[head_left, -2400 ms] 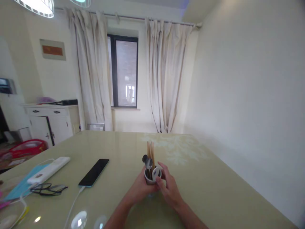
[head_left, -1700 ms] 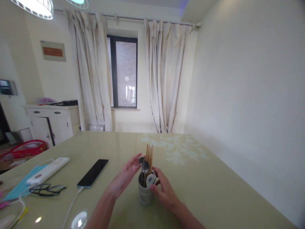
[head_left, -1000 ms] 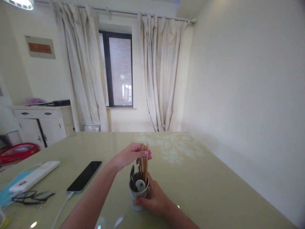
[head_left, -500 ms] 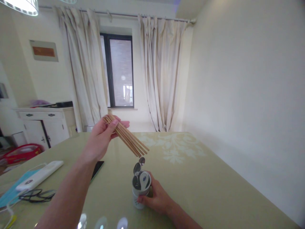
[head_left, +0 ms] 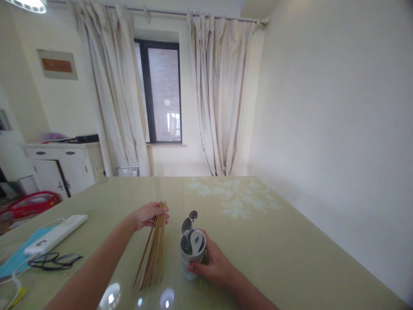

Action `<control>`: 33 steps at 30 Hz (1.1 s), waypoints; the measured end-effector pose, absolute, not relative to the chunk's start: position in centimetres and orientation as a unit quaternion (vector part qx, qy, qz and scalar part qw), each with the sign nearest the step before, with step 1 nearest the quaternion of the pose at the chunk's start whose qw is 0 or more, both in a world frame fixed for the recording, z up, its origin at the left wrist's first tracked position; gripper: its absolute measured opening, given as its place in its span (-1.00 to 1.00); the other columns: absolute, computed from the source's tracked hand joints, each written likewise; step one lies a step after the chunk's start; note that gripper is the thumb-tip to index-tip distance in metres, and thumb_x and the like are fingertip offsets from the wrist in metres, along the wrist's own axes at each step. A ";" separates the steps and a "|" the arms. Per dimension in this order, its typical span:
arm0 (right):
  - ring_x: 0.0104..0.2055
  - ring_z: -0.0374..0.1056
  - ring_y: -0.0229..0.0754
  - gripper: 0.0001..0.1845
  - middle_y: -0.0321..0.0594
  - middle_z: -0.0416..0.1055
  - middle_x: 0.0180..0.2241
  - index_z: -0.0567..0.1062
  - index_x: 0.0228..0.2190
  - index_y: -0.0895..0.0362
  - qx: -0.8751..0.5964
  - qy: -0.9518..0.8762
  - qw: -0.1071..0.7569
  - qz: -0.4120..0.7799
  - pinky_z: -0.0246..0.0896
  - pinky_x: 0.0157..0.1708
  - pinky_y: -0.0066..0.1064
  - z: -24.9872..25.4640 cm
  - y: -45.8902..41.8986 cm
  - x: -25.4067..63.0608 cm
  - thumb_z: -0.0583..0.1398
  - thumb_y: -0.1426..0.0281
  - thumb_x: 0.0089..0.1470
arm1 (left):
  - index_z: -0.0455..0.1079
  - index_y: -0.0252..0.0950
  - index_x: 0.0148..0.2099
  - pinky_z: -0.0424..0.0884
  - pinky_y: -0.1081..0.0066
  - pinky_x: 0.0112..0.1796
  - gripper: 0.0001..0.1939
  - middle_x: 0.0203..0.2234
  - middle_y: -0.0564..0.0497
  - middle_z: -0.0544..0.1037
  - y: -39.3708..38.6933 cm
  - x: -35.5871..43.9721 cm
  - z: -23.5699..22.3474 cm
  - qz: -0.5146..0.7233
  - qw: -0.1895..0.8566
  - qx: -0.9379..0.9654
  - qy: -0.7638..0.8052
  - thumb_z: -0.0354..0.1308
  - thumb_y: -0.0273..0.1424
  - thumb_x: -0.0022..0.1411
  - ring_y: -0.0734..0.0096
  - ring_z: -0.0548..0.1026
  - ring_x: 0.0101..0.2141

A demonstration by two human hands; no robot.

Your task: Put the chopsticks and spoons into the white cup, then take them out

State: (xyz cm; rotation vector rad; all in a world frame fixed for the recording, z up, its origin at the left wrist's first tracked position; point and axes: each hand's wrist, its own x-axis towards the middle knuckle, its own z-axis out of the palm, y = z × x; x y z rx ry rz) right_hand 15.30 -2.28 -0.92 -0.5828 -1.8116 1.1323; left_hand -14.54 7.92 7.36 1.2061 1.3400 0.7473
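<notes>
A bundle of wooden chopsticks (head_left: 154, 249) lies flat on the glossy green table (head_left: 258, 241), pointing toward me. My left hand (head_left: 148, 214) is closed on their far end. To the right stands a white cup (head_left: 191, 258) with metal spoons (head_left: 189, 221) and a white ceramic spoon sticking out of it. My right hand (head_left: 214, 265) is wrapped round the cup's right side.
At the left of the table lie a white remote-like device (head_left: 54, 234), black glasses (head_left: 53, 260), a blue mask (head_left: 16, 258) and a white cable. The phone is hidden behind my left arm. A white cabinet (head_left: 61, 165) and curtains stand beyond.
My left hand lifted the chopsticks out of the cup, swung them left and laid them down on the table. My right hand kept hold of the cup.
</notes>
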 end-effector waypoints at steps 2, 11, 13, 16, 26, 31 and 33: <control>0.07 0.44 0.08 -0.25 -0.07 0.54 0.04 0.42 0.15 0.07 -0.245 -0.729 0.446 0.458 0.28 0.11 -0.11 -0.8 -2.4 15.3 0.47 0.05 0.03 | 0.44 -0.25 -0.27 0.51 0.30 -0.26 -0.24 -0.40 -0.03 0.66 8.9 -13.8 4.6 0.304 0.573 0.516 0.559 0.60 0.09 -0.45 0.18 0.66 -0.32; 0.10 0.44 0.09 -0.29 -0.08 0.54 0.06 0.44 0.13 0.08 -0.269 -0.729 0.436 0.455 0.27 0.13 -0.12 -0.1 -2.8 15.3 0.48 0.11 0.03 | 0.45 -0.31 -0.36 0.20 0.47 -0.49 -0.36 -0.57 0.13 0.46 10.8 -11.3 -0.6 0.318 0.497 0.573 0.570 0.48 0.11 -0.29 0.46 0.41 -0.52; 0.10 0.44 0.09 -0.28 -0.08 0.54 0.07 0.44 0.14 0.08 -0.274 -0.729 0.435 0.451 0.27 0.14 -0.13 -0.2 -2.7 15.3 0.48 0.10 0.03 | 0.49 -0.32 -0.27 0.25 0.45 -0.46 -0.38 -0.51 0.09 0.53 10.6 -11.1 -0.7 0.321 0.473 0.581 0.579 0.46 0.07 -0.23 0.40 0.47 -0.48; 0.08 0.45 0.08 -0.28 -0.09 0.55 0.05 0.44 0.13 0.08 -0.275 -0.731 0.433 0.449 0.29 0.11 -0.14 -0.4 -2.5 15.3 0.47 0.07 0.04 | 0.51 -0.33 -0.11 0.36 0.38 -0.40 -0.36 -0.38 -0.02 0.64 10.2 -10.7 -0.6 0.330 0.431 0.589 0.599 0.44 -0.01 -0.16 0.25 0.57 -0.39; 0.06 0.46 0.07 -0.29 -0.09 0.55 0.05 0.47 0.13 0.07 -0.285 -0.730 0.455 0.424 0.31 0.11 -0.13 -0.6 -2.5 14.7 0.49 0.10 0.02 | 0.55 -0.33 0.09 0.29 0.14 0.27 -0.42 0.16 -0.25 0.60 5.9 -9.0 3.1 0.418 0.314 0.638 0.565 0.15 0.00 0.22 0.01 0.49 0.21; 0.07 0.45 0.09 -0.25 -0.07 0.54 0.06 0.48 0.13 0.08 -0.321 -0.726 0.472 0.383 0.31 0.12 -0.10 -1.3 -2.1 14.4 0.52 0.13 -0.05 | 0.64 -0.23 -0.12 0.47 0.18 0.09 -0.51 -0.11 -0.12 0.71 1.5 -6.3 5.9 0.415 0.313 0.716 0.467 0.11 0.05 0.32 0.09 0.62 -0.04; 0.08 0.45 0.10 -0.23 -0.05 0.54 0.07 0.48 0.14 0.08 -0.334 -0.725 0.472 0.374 0.31 0.13 -0.09 -1.6 -2.1 14.4 0.53 0.14 -0.06 | 0.63 -0.21 -0.24 0.48 0.19 0.07 -0.61 -0.14 -0.12 0.71 0.8 -5.6 6.7 0.421 0.272 0.730 0.465 0.27 0.01 0.20 0.06 0.61 -0.07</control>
